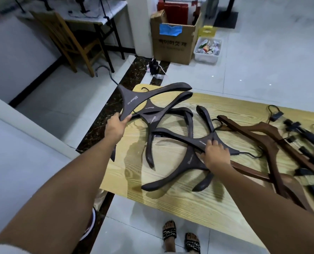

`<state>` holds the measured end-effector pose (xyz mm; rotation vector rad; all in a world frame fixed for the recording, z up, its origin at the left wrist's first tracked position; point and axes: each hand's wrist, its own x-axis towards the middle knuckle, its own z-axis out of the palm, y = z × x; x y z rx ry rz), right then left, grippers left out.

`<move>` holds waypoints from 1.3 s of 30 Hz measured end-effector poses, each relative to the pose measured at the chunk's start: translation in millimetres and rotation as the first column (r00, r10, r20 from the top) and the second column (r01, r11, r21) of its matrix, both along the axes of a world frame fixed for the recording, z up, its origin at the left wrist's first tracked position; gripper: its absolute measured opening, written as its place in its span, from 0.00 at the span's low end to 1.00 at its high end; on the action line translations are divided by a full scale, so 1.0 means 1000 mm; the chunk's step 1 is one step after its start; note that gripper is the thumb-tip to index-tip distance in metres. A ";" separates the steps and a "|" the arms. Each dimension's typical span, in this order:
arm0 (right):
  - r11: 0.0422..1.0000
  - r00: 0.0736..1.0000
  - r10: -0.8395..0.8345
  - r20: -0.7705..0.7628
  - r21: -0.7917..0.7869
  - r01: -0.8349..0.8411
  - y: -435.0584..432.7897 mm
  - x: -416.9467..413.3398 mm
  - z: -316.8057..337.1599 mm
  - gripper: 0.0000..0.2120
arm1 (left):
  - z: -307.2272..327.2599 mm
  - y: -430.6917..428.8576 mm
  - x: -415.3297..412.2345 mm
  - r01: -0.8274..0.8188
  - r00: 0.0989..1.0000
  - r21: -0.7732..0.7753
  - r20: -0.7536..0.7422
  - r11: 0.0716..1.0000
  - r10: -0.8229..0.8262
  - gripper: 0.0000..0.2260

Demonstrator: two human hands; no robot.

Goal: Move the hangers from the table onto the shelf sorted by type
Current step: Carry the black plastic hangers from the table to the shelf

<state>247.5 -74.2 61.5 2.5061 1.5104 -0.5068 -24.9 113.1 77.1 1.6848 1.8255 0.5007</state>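
Several dark brown wide-shouldered hangers lie overlapping on a low light-wood table [171, 202]. My left hand [116, 125] grips the end of one dark hanger [134, 98], lifted over the table's left edge with its metal hook pointing away. My right hand [215, 153] has its fingers curled on the middle of another dark hanger [189, 142] that lies in the pile. Reddish-brown wooden hangers [268, 136] lie to the right. Black clip hangers [302, 132] sit at the far right edge. No shelf is in view.
A cardboard box [172, 44] and a white bin [207, 50] of scraps stand on the tiled floor beyond the table. A wooden chair [68, 39] and a desk are at the back left. A white surface [15, 158] runs along my left. My sandalled feet [180, 237] are below.
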 end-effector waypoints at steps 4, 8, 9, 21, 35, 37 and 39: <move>0.996 0.997 -0.083 -0.011 -0.038 0.082 -0.012 0.009 -0.008 0.22 | 0.012 0.005 0.031 0.136 0.989 0.049 -0.063 0.989 -0.133 0.22; 0.985 0.988 -0.156 -0.021 -0.079 0.154 -0.023 0.021 -0.018 0.24 | 0.017 0.008 0.053 0.242 0.960 0.100 -0.172 0.965 -0.222 0.20; 0.981 0.984 -0.174 -0.031 -0.096 0.170 -0.025 0.024 -0.020 0.26 | 0.018 0.009 0.057 0.264 0.950 0.111 -0.201 0.958 -0.239 0.20; 0.957 0.957 -0.278 -0.084 -0.107 0.269 -0.024 0.022 -0.034 0.20 | 0.023 0.020 0.071 0.288 0.943 0.161 -0.218 0.944 -0.250 0.19; 0.958 0.957 -0.285 -0.056 -0.005 0.285 -0.026 0.021 -0.023 0.13 | 0.034 0.023 0.081 0.287 0.942 0.208 -0.240 0.935 -0.236 0.19; 0.952 0.950 -0.306 -0.062 0.000 0.307 -0.026 0.022 -0.021 0.10 | 0.037 0.023 0.080 0.297 0.937 0.208 -0.252 0.932 -0.242 0.18; 0.945 0.943 -0.327 -0.068 0.007 0.328 -0.026 0.023 -0.016 0.09 | 0.041 0.022 0.079 0.303 0.931 0.212 -0.273 0.929 -0.241 0.18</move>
